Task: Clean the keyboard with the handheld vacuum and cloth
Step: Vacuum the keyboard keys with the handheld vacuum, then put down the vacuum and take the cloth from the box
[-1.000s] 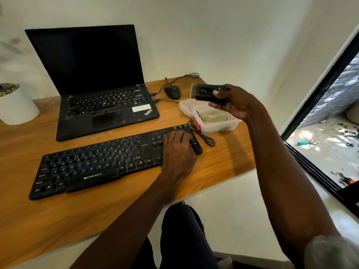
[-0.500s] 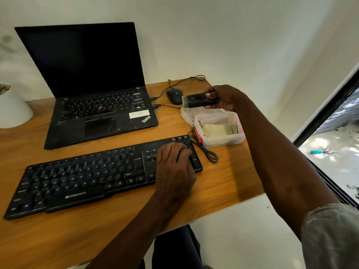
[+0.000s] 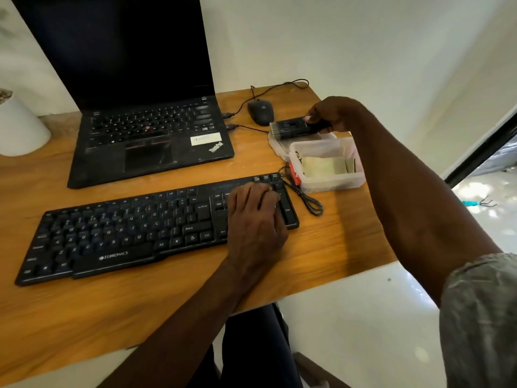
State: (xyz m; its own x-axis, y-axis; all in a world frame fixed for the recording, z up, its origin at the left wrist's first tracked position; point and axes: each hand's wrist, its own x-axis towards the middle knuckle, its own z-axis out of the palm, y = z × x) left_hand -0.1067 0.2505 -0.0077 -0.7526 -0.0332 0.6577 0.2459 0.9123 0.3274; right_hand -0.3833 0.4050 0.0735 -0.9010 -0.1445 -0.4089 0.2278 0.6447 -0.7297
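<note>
While the handheld vacuum [image 3: 296,127] is held tight in the right hand [image 3: 334,113] — brush end pointing left, over the plastic box [image 3: 330,179] — the keyboard [image 3: 145,225] lies nearer and lower-left, pressed flat by the left hand [image 3: 257,214]. The cloth [image 3: 321,165] is kept in the box.

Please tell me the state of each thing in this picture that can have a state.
laptop: lid open, screen dark.
plastic box: open, folded cloth inside.
handheld vacuum: held above the box.
right hand: grips the vacuum.
left hand: rests on the keyboard.
</note>
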